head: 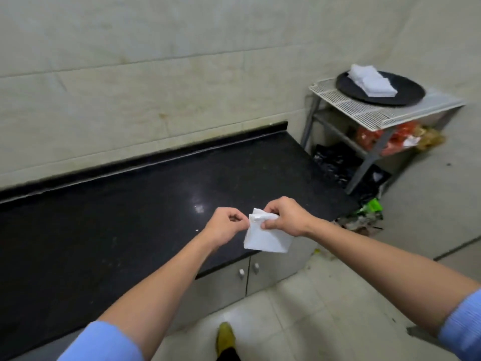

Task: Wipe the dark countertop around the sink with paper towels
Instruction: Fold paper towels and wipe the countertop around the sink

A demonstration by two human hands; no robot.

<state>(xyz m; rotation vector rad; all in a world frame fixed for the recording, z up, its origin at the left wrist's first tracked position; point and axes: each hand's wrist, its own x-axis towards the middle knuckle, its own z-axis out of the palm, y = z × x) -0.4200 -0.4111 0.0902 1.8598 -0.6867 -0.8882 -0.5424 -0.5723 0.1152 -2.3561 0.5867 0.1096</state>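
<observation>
Head view: both bare forearms reach forward over the front edge of a dark speckled countertop (130, 204). The right hand (283, 217) grips the bunched top of a white paper towel (265, 238), thumb beneath and fingers curled over. The left hand (225, 225), fingers curled, pinches the towel's left edge, probably to fold or open it before wiping. The towel hangs just above the counter edge. A spare stack of paper towels (372, 80) lies on a black tray (406, 95) on a wire rack (364, 110) well apart. No sink shows.
</observation>
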